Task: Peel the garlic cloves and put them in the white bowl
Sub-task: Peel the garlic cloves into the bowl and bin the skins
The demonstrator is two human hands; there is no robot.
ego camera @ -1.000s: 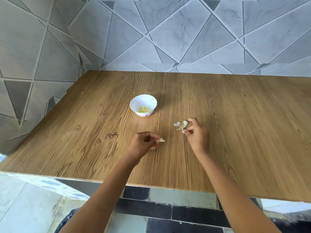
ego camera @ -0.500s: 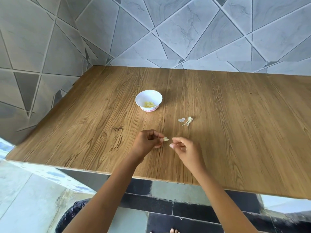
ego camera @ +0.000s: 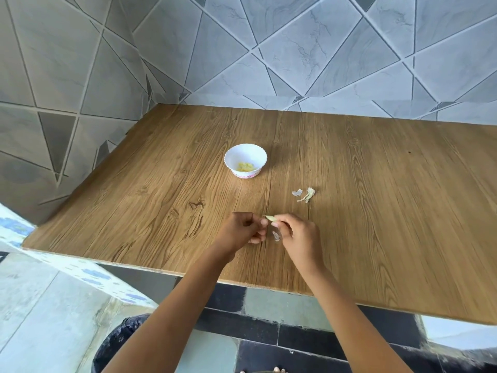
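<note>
A small garlic clove is pinched between both hands just above the wooden table. My left hand holds it from the left with curled fingers. My right hand pinches its right end with thumb and forefinger. A thin flake of skin shows between the hands, just below the clove. The white bowl stands beyond the hands, slightly left, with yellowish peeled garlic in its bottom.
A small heap of peeled garlic skins lies on the table to the right of the bowl. Tiled walls close the table at the back and the left. The table's front edge runs just under my forearms.
My right hand left the skin heap, came back left and took hold of the clove in my left hand. The camera tilted, so the table sits lower in view.
</note>
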